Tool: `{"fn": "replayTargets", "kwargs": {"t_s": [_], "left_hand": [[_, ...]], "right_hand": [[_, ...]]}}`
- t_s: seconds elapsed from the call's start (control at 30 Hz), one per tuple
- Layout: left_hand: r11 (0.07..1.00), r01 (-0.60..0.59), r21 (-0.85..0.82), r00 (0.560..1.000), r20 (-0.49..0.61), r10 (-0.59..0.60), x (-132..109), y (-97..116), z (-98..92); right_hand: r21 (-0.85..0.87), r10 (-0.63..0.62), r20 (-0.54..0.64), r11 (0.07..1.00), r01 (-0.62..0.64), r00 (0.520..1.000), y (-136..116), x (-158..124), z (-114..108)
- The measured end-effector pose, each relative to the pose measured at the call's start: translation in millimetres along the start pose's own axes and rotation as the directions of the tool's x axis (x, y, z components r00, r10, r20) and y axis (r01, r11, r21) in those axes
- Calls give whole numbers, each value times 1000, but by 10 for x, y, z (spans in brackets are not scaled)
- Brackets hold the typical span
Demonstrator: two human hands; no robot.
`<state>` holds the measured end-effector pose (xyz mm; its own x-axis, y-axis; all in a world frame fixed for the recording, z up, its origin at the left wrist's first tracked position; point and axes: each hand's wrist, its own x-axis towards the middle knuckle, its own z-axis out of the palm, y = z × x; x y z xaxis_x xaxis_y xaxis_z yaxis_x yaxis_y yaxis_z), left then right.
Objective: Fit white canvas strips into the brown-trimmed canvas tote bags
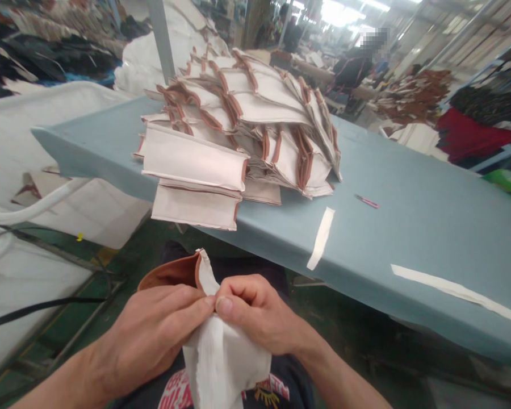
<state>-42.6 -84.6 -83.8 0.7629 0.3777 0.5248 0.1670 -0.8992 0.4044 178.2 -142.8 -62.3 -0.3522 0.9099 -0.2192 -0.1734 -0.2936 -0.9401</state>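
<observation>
Over my lap hangs a white fabric piece (225, 352) with a brown part at its upper left. My left hand (166, 318) grips its seam with fingers closed, and the brown part shows just beyond the knuckles. Pressed close beside it, my right hand (255, 307) pinches the same seam between thumb and bent fingers. The fingertips of both hands meet at one spot on the edge. Just past my hands, a pile of white pieces with brown edging (264, 108) lies on the blue-grey table (409, 227).
Small pink-handled snips (367, 201) lie on the table, right of the pile. White strips of tape (322, 238) mark the table near its front edge. A white-lined cart (80, 113) stands at the left. In the background a person (353, 71) is among fabric heaps.
</observation>
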Motion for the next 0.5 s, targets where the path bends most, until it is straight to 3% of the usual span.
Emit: {"fn": "replayTargets", "kwargs": {"t_s": [0.1,0.3,0.4,0.5], "left_hand": [[996,-74,55,995,68,70,130,70,-109],[996,-88,8,996,15,87,238,96,-61],[991,49,-123,998,44,-44,266,111,-46],[939,238,-248,966,157,-204,319,103,-101]], "right_hand": [[-119,-75,31,990,78,997,-131,-93,-67],[-258,-40,23,965,45,999,-201,-157,-192],[-298,-52,9,953,53,999,-156,-160,-241],[-373,-142,-5,919,130,990,-134,-168,-266]]}}
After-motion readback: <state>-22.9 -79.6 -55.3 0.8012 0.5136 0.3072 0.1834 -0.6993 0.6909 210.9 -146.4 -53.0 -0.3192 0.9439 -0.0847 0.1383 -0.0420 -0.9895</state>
